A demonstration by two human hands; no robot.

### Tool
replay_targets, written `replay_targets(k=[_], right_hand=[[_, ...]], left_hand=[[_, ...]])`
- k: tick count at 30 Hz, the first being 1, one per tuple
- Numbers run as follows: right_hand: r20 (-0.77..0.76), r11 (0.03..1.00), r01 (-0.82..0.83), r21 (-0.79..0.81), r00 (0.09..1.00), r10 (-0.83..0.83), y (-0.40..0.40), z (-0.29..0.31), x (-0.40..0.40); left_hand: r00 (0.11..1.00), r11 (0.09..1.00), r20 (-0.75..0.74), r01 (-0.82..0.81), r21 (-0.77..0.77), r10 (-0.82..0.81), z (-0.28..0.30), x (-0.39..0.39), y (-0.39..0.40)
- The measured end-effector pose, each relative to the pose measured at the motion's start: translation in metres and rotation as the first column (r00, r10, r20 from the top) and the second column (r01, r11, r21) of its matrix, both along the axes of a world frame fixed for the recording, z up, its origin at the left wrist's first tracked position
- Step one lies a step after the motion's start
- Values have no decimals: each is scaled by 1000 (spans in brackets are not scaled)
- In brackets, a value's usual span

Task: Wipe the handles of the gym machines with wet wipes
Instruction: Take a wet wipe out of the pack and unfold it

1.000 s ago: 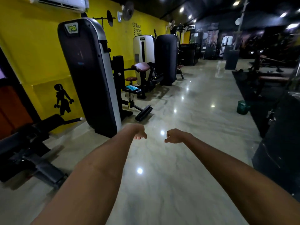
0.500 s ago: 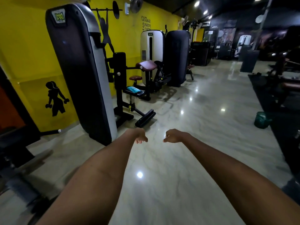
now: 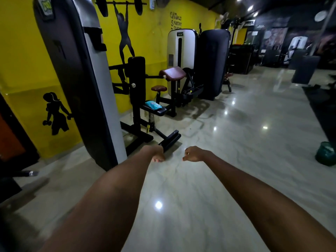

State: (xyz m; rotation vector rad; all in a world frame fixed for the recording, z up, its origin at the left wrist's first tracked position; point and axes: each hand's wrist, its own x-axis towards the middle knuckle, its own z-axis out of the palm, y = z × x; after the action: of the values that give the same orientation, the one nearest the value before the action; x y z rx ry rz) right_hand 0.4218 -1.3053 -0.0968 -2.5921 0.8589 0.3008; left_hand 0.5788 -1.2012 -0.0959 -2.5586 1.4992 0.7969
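Observation:
Both my arms stretch forward over the marble floor. My left hand (image 3: 156,155) and my right hand (image 3: 193,154) hang side by side with loosely curled fingers, and neither holds anything. A blue pack of wet wipes (image 3: 153,104) lies on the black seat (image 3: 160,111) of the nearest gym machine (image 3: 80,77), ahead and to the left of my hands. That machine has a tall black and grey weight tower and a black upright pad (image 3: 136,77). A second machine with a maroon arm pad (image 3: 172,73) stands behind it.
A yellow wall (image 3: 151,39) with black silhouettes runs along the left. A green bucket (image 3: 326,153) sits on the floor at the right by a dark mat. A bench with a chrome bar end (image 3: 32,173) lies at the lower left. More machines stand far back.
The view has moved forward and turned left, so the nearest machine and the wipes pack are closer. My hands keep the same loose pose in front of me.

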Motion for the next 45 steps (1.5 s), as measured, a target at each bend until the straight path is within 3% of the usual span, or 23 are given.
replay_targets(k=[10, 21, 25, 32, 45], right_hand=[[-11, 999, 23, 24, 1000, -23, -177, 11, 126], [-81, 995, -95, -3, 992, 95, -389, -6, 264], [-84, 987, -153, -47, 985, 149, -458, 0, 325], [-122, 947, -317, -44, 943, 310, -538, -16, 424], [-151, 898, -430, -95, 898, 414, -707, -45, 645]], left_hand=[[989, 999, 145, 47, -19, -44, 17, 119, -191], [991, 1000, 134, -23, 8, 22, -2, 255, -366], [984, 992, 139, -100, -76, 110, 5, 302, -424], [971, 973, 58, -229, -24, 230, -18, 382, -499], [955, 955, -16, -295, -11, 295, -51, 588, -662]])
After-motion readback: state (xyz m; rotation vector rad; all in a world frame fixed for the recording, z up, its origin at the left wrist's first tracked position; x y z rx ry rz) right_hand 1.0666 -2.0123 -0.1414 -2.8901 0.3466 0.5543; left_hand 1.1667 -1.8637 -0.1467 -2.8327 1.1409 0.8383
